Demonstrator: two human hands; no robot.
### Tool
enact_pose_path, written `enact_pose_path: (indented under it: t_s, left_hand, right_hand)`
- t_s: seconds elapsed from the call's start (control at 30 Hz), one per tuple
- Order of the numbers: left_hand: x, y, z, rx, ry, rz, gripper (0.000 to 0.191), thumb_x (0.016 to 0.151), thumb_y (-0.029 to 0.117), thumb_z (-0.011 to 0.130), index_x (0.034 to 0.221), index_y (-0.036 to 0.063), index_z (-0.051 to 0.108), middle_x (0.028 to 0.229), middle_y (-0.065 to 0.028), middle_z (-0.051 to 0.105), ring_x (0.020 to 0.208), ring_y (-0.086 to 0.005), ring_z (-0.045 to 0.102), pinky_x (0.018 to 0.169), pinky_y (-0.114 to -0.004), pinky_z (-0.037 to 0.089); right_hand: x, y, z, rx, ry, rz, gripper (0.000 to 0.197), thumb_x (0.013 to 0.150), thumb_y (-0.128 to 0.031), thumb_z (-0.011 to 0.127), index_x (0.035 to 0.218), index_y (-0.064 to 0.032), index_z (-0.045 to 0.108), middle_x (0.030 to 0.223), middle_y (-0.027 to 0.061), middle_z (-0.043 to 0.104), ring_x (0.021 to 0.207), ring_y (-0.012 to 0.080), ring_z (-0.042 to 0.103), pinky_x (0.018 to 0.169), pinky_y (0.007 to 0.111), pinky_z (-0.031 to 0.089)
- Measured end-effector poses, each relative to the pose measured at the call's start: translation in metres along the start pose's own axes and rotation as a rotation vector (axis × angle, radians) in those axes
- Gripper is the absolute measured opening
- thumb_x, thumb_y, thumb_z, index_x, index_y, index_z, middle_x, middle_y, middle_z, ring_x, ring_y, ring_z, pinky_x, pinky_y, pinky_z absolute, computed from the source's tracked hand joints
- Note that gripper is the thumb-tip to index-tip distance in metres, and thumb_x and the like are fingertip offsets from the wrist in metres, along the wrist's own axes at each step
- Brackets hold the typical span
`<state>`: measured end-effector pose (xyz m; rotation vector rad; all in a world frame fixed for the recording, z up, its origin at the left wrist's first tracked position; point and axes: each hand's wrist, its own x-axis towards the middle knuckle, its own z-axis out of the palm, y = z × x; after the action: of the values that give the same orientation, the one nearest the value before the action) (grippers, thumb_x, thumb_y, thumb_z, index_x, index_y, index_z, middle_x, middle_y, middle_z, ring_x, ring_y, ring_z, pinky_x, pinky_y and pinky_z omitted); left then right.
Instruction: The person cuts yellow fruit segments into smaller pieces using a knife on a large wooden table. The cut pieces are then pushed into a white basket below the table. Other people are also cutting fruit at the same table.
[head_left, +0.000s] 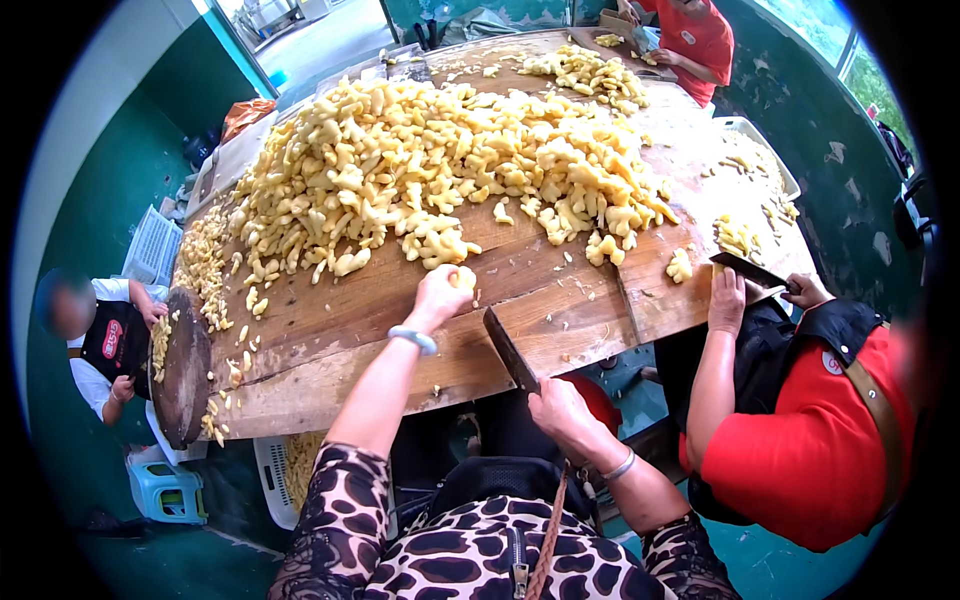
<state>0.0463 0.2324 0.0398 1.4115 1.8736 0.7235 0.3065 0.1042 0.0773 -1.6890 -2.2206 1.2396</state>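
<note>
My left hand (441, 294), with a bangle on its wrist, holds a piece of peeled ginger root (464, 279) just above the wooden table (450, 360). Gripped by its handle in my right hand (566, 412) is a broad-bladed knife (510, 349), its dark blade pointing up and left over the table's near edge. Beyond my left hand lies a large heap of peeled ginger (420, 165). Small ginger scraps are scattered on the boards between my hands and the heap.
At the right, a co-worker's hand (726, 304) steadies ginger beside a knife (750, 270). Another person (112, 337) works at a round wooden block (184, 367) at the left, and a third (697, 45) stands across the table. A white basket (274, 480) of ginger sits below the near edge.
</note>
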Motion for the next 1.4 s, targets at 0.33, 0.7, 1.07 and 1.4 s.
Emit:
enact_pose_path:
  t_s: [0.33, 0.7, 1.07, 1.4]
  left_hand:
    - [-0.148, -0.038, -0.085, -1.618, -0.355, 0.073, 0.061, 0.086, 0.007, 0.066, 0.141, 0.0073, 0.04, 0.127, -0.0227, 0.053, 0.115, -0.0356, 0.057, 0.098, -0.04, 0.051]
    - [-0.185, -0.051, -0.107, -1.639, -0.273, 0.224, 0.063, 0.078, -0.005, 0.062, 0.137, 0.0079, 0.044, 0.131, -0.0205, 0.049, 0.121, -0.0369, 0.051, 0.104, -0.044, 0.046]
    - [-0.163, -0.072, -0.037, -0.128, 0.371, 0.259, 0.053, 0.076, 0.003, 0.069, 0.126, 0.0091, 0.052, 0.117, -0.0095, 0.059, 0.103, -0.017, 0.059, 0.087, -0.031, 0.052]
    - [-0.165, -0.109, -0.036, -0.108, 0.367, -0.17, 0.048, 0.076, 0.022, 0.072, 0.116, -0.001, 0.062, 0.105, -0.0227, 0.065, 0.093, -0.0301, 0.066, 0.086, -0.036, 0.052]
  right_hand:
    - [0.004, 0.002, 0.005, -0.106, 0.084, -0.049, 0.028, 0.08, -0.016, 0.052, 0.08, 0.0098, 0.061, 0.073, 0.0331, 0.06, 0.076, 0.0463, 0.064, 0.072, 0.05, 0.053]
    - [-0.006, -0.015, 0.015, -0.228, 0.158, -0.14, 0.025, 0.08, -0.014, 0.05, 0.08, 0.008, 0.061, 0.076, 0.0332, 0.061, 0.079, 0.0467, 0.063, 0.077, 0.05, 0.052]
    - [-0.002, -0.081, 0.022, 0.185, -0.212, -0.075, 0.028, 0.081, -0.016, 0.046, 0.084, 0.0071, 0.062, 0.064, 0.025, 0.062, 0.062, 0.0381, 0.065, 0.064, 0.046, 0.054]
    - [0.025, -0.097, 0.063, 0.079, -0.14, -0.269, 0.026, 0.079, -0.014, 0.048, 0.085, 0.008, 0.062, 0.08, 0.0337, 0.061, 0.083, 0.049, 0.06, 0.08, 0.053, 0.048]
